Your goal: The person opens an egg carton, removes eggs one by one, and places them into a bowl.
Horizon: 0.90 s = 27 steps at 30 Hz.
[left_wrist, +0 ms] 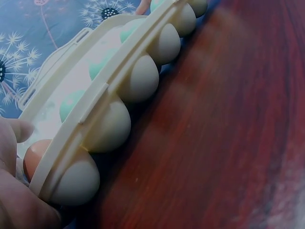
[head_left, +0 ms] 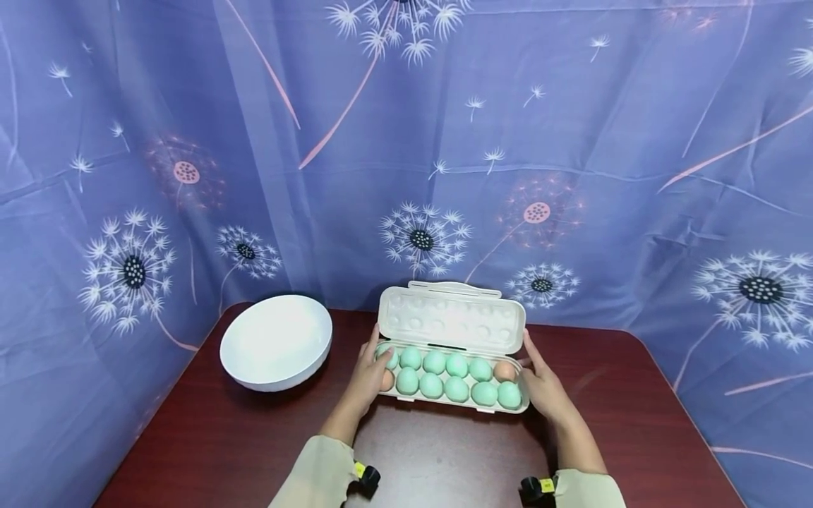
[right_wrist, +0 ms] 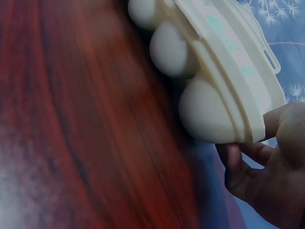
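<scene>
A cream plastic egg carton [head_left: 444,403] has its lid [head_left: 451,321] raised and leaning back. Inside are two rows of mostly mint-green eggs [head_left: 456,389]. One brown egg [head_left: 504,371] sits at the back right, another brown egg [head_left: 387,380] at the front left. My left hand [head_left: 363,381] grips the carton's left end, thumb over the edge by the brown egg. At the right end, my right hand [head_left: 547,389] holds on, and in the right wrist view its fingers [right_wrist: 233,164] curl beneath the rounded cups [right_wrist: 207,112].
A large white bowl [head_left: 276,342] stands at the table's back left, left of the carton. The dark red wooden table [head_left: 610,402] reaches back to a blue curtain [head_left: 343,233] printed with dandelions. Black wrist cameras show at both sleeves [head_left: 317,473].
</scene>
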### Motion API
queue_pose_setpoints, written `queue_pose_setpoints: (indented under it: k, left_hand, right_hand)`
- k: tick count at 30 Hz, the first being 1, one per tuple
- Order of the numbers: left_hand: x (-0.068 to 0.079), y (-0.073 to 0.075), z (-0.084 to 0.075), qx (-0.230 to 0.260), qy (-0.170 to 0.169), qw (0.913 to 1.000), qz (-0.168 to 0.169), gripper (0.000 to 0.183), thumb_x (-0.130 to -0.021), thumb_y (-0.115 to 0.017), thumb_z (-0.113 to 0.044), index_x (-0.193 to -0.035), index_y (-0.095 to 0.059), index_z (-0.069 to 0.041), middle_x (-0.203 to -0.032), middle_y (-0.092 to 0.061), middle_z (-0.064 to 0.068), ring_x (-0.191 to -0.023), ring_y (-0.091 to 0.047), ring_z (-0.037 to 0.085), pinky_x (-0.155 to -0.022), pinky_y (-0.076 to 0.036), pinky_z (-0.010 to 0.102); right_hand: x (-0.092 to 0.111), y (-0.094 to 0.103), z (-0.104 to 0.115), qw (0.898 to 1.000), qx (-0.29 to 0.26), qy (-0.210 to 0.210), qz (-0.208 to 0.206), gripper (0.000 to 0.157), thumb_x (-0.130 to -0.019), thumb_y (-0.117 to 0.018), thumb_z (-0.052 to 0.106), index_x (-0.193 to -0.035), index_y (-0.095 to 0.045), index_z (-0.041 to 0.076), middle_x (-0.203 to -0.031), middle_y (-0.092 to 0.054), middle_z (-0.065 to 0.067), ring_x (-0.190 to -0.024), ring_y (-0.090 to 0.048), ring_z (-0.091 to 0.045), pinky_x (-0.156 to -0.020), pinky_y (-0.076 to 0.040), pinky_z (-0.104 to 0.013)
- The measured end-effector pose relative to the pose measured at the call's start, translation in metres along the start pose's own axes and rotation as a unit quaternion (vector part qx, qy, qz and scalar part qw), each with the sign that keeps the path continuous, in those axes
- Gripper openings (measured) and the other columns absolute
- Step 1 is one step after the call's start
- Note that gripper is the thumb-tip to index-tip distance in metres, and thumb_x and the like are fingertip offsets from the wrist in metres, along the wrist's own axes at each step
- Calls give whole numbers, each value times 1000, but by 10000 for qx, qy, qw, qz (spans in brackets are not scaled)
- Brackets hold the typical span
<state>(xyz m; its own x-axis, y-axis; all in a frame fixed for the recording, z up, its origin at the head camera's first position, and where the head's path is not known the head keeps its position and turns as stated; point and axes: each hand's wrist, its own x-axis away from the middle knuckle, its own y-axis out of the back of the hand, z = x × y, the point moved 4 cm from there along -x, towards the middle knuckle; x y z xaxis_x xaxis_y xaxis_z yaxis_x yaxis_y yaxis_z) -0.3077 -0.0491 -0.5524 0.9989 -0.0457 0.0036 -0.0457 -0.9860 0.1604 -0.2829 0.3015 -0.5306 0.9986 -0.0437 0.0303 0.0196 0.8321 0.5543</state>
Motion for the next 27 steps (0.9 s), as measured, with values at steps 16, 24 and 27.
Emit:
queue_pose_setpoints:
  k: [16, 24, 27]
  left_hand:
    - [3, -2, 0, -12, 63, 10000, 48, 73, -103, -54, -30, -164, -14, -25, -160, -30, 16, -153, -23, 38, -123, -17, 63]
    - [4, 2, -1, -77, -6, 9999, -78, 71, -103, -53, -27, -163, -17, -21, -157, -33, 20, -150, -26, 40, -122, -18, 63]
    - [5, 3, -1, -82, -25, 9999, -77, 71, -103, -53, -25, -163, -16, -20, -156, -34, 20, -150, -26, 40, -122, -18, 62]
  right_hand:
    - [-1, 0, -5, 9982, 487, 321, -112, 76, -102, -42, 8, -162, -5, 37, -126, -62, -17, -103, -59, -24, -90, -45, -30]
    - [-3, -4, -4, 9979, 486, 423, -113, 76, -103, -44, 7, -163, -6, 34, -127, -61, -18, -100, -59, -22, -87, -44, -28]
    - [-3, -5, -1, 9975, 449, 532, -148, 76, -103, -44, 5, -164, -7, 31, -125, -61, -19, -98, -59, -21, -86, -44, -27]
